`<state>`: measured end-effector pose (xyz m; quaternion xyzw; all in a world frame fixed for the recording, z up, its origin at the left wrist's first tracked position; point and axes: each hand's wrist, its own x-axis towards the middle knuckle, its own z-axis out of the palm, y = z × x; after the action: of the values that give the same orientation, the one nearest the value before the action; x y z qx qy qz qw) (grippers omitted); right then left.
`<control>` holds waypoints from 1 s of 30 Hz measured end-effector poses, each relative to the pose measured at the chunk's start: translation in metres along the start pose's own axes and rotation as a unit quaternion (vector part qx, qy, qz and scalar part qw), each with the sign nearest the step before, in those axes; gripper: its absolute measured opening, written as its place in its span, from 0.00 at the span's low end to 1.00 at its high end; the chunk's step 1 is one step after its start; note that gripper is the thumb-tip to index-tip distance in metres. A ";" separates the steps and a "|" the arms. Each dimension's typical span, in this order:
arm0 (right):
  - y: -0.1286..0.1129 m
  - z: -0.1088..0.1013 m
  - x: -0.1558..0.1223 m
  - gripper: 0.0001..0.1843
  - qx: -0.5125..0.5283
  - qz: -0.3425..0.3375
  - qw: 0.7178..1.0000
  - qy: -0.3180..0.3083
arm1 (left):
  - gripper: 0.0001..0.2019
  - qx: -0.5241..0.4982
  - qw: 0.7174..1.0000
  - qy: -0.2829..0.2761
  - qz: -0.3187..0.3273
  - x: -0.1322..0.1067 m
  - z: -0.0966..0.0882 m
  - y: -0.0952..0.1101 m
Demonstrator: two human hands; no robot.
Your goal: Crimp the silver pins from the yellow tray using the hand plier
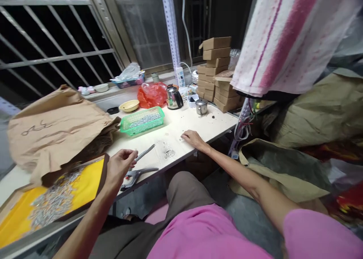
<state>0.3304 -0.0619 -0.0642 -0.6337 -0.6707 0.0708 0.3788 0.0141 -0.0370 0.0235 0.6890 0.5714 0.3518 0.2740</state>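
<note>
My left hand (121,163) hovers over the front left of the table, thumb and fingers pinched together. Whatever tiny piece it may hold is too small to name. Just beside and below it lie grey locking pliers (135,177), with one handle (146,152) pointing toward the middle of the table. My right hand (194,139) rests low on the tabletop near the front edge, its fingertips closed together; I cannot make out what is in them. To the left, a yellow-lined tray (90,179) bears a heap of small silvery metal parts (53,202).
Behind the hands stands a green basket (141,131) of small metal parts. A kettle (174,97), red plastic bag (151,94), metal cup (201,107) and stacked cardboard boxes (217,64) line the back. A brown paper sack (59,124) leans at left; a striped towel (278,39) hangs at right.
</note>
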 end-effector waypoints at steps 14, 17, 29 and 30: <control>0.015 0.005 -0.014 0.20 -0.058 -0.005 0.998 -0.026 | 0.09 -0.082 0.978 0.193 0.012 -0.044 -0.022 -0.066; 0.020 0.004 -0.017 0.23 -0.078 -0.008 0.996 -0.033 | 0.07 -0.111 0.967 0.227 -0.004 -0.054 -0.025 -0.080; 0.042 -0.001 -0.018 0.23 -0.155 0.052 0.985 -0.050 | 0.06 -0.299 0.924 0.239 0.002 -0.058 -0.035 -0.100; 0.042 -0.001 -0.019 0.23 -0.156 0.051 0.985 -0.047 | 0.06 -0.305 0.922 0.239 0.002 -0.058 -0.034 -0.099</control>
<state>0.3629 -0.0716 -0.0955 -0.7144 -0.6573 0.0146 0.2395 -0.0782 -0.0747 -0.0433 0.4686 0.4834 0.6639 0.3255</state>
